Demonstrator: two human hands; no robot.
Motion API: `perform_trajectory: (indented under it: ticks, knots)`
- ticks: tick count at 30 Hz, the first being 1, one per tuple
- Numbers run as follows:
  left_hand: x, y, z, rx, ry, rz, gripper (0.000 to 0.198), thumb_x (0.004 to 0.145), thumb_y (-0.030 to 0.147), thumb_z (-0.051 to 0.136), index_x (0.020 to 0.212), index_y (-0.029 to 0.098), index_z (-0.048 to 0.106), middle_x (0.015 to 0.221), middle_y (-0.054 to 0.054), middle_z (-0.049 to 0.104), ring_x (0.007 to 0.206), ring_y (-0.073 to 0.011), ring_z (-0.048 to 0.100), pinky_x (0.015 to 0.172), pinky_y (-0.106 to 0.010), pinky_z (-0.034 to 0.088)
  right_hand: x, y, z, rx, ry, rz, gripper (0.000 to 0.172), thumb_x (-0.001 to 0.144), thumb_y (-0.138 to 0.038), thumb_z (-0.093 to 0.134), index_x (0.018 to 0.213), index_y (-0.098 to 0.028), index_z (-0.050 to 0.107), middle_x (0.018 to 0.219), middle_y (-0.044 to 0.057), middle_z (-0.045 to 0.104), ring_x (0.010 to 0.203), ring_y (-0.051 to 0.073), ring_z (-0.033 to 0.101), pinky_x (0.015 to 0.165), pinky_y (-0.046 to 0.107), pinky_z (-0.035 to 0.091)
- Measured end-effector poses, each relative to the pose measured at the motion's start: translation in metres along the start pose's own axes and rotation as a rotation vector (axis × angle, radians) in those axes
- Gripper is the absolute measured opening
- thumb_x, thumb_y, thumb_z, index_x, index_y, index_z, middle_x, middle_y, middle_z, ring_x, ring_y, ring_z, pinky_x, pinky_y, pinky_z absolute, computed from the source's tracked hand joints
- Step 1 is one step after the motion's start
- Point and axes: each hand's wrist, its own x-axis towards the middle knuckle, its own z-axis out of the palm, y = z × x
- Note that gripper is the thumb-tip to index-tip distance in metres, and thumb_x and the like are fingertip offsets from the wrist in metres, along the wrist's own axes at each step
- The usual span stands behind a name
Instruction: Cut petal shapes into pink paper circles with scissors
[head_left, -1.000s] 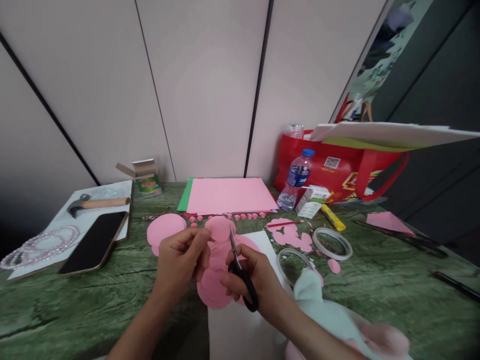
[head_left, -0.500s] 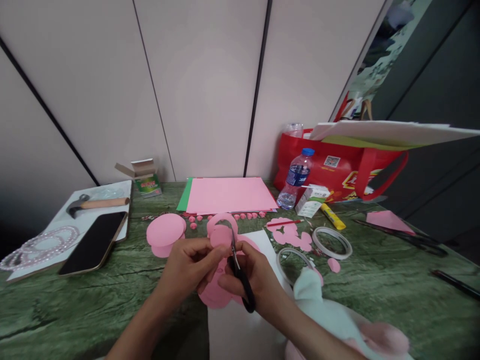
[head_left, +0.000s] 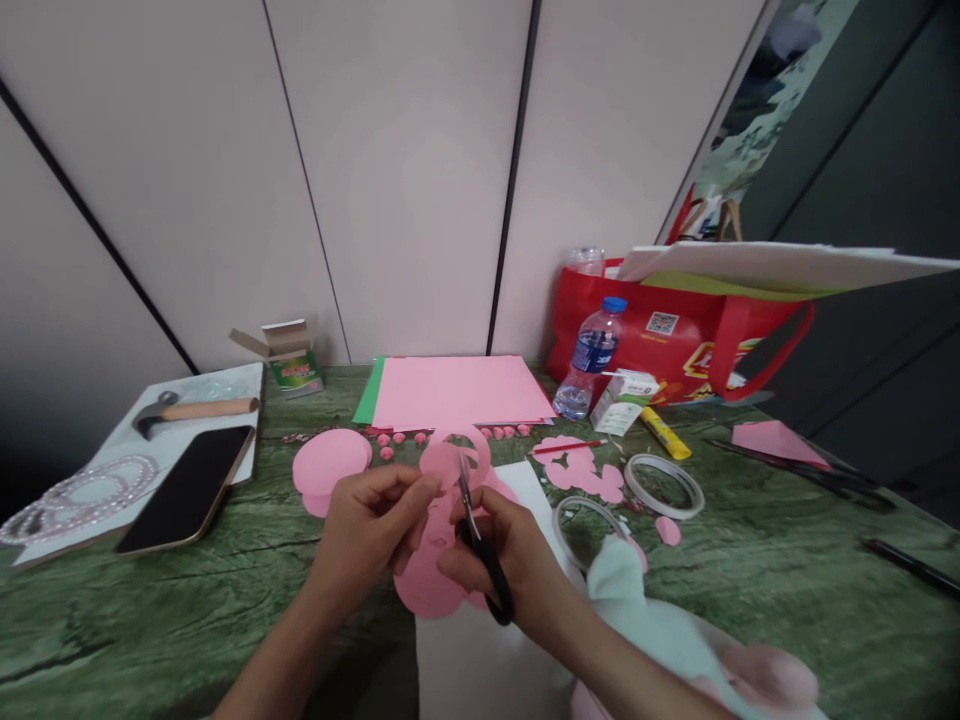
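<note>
Between finger and thumb, my left hand [head_left: 379, 525] pinches a round pink paper piece [head_left: 439, 467]. My right hand [head_left: 510, 550] grips black-handled scissors [head_left: 486, 560], their blades pointing up and away at the paper's right edge. A curved pink offcut strip [head_left: 471, 440] arcs around the far side of the held piece. Under the hands lie more pink paper shapes [head_left: 429, 585] on a white sheet [head_left: 480, 660], partly hidden by my fingers. To the left of my hands sits a stack of pink paper circles [head_left: 331, 465].
Behind lie pink sheets [head_left: 457, 390] and small pink rolled pieces [head_left: 386, 452]. At right are tape rolls [head_left: 664, 486], a glue tube [head_left: 666, 432], a water bottle [head_left: 592, 360], a red bag [head_left: 637, 340] and a plush toy [head_left: 667, 640]. A hammer [head_left: 202, 408] and phone [head_left: 187, 490] lie left.
The cut strip has swung to the right, apart from more of the round piece. My left hand has shifted slightly left, and more of the scissor blades shows.
</note>
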Motion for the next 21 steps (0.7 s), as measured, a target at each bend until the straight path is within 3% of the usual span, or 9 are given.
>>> perform_trajectory:
  ticks: [7,16,21]
  knots:
    - [-0.0005,0.0021,-0.0001,-0.024,0.070,0.029,0.021,0.074,0.031,0.052,0.060,0.015,0.054,0.033,0.008,0.042,0.024,-0.0019,0.033,0.025,-0.012,0.023,-0.0001,0.0005,-0.0011,-0.053,0.017,0.017,0.039,0.050,-0.030,0.075,0.074,-0.016,0.047,0.050,-0.008,0.047,0.037,0.004,0.042,0.036,0.016,0.035]
    - [-0.0011,0.0051,0.0021,0.070,0.076,0.048,0.027,0.074,0.032,0.051,0.054,0.015,0.049,0.034,0.007,0.043,0.024,-0.0028,0.034,0.025,-0.013,0.023,-0.0021,-0.0021,0.0019,-0.084,-0.020,0.068,0.042,0.050,-0.034,0.074,0.072,-0.018,0.041,0.043,-0.009,0.047,0.035,0.006,0.042,0.034,0.016,0.031]
    - [-0.0014,0.0034,0.0008,0.110,-0.023,0.035,0.026,0.073,0.032,0.052,0.054,0.015,0.051,0.032,0.008,0.039,0.025,-0.0030,0.033,0.027,-0.013,0.025,-0.0024,-0.0019,0.0006,-0.040,-0.011,0.013,0.046,0.051,-0.025,0.075,0.072,-0.020,0.034,0.051,-0.010,0.046,0.043,0.004,0.037,0.038,0.013,0.028]
